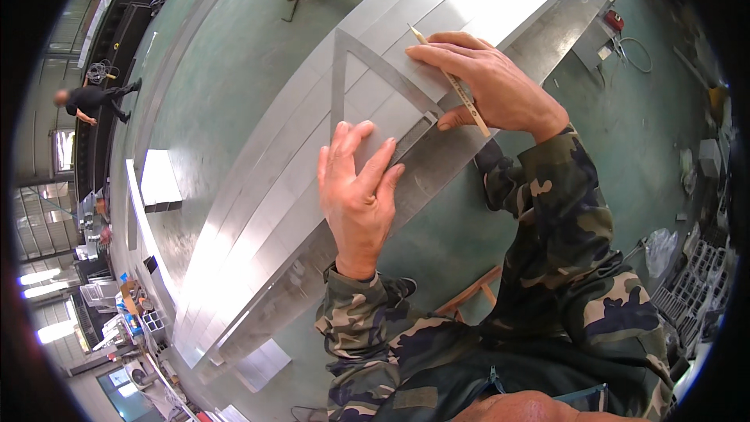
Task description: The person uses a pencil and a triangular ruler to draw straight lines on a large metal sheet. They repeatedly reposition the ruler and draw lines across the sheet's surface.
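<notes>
A grey metal set square (389, 70) lies on long silvery metal strips (273, 141) placed side by side on a bench. My left hand (359, 195), fingers stretched and slightly spread, rests on the near side of the set square. My right hand (508, 90) holds a pale wooden pencil (466, 103) between fingers and thumb. The pencil's sharpened end points up and to the left, above the strips. My right thumb is close to the set square's right-hand corner; whether it touches is hard to tell.
The metal bench edge (449, 156) runs diagonally before me. A wooden stand (476, 291) is on the green floor below. At far left, another person (98, 101) in dark clothes walks. Black grid-like pieces (695, 285) and a clear plastic bag (661, 252) lie at right.
</notes>
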Tool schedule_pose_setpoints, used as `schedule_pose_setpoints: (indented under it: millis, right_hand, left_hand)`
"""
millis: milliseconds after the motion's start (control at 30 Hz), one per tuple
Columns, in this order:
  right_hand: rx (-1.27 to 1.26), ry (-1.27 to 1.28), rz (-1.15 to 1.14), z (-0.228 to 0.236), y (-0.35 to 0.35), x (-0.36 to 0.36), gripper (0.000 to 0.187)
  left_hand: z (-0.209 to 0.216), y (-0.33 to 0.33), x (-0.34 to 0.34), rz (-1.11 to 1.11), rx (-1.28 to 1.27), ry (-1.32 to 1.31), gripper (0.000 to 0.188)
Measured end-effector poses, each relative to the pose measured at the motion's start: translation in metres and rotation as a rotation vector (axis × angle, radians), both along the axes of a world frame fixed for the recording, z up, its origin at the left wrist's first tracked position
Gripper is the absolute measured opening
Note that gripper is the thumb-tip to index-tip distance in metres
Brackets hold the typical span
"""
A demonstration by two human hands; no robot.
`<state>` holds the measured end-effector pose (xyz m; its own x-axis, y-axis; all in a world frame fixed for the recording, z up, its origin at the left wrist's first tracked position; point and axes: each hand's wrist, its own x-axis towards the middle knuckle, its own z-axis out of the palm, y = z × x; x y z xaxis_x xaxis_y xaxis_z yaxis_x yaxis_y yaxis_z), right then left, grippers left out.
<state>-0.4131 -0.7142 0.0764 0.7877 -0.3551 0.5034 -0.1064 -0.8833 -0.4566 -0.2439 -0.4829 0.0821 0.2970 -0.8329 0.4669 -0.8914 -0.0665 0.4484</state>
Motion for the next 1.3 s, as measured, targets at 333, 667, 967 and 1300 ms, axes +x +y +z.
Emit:
schedule_pose_setpoints:
  millis: [333, 667, 967, 1300]
  right_hand:
    - [0.048, -0.006, -0.005, -0.003, 0.003, 0.003, 0.103]
    - [0.038, -0.006, 0.006, -0.001, 0.005, 0.003, 0.102]
    - [0.216, -0.110, 0.085, 0.011, 0.001, 0.002, 0.080]
    - [0.648, -0.284, -0.099, 0.037, -0.032, 0.090, 0.033]
  left_hand:
    - [-0.001, 0.000, 0.001, -0.002, -0.001, 0.029, 0.040]
    - [-0.001, 0.003, 0.001, 0.006, -0.007, 0.024, 0.040]
    - [0.000, 0.004, 0.003, 0.017, -0.007, 0.076, 0.039]
    - [-0.003, 0.003, 0.003, 0.009, -0.026, 0.087, 0.037]
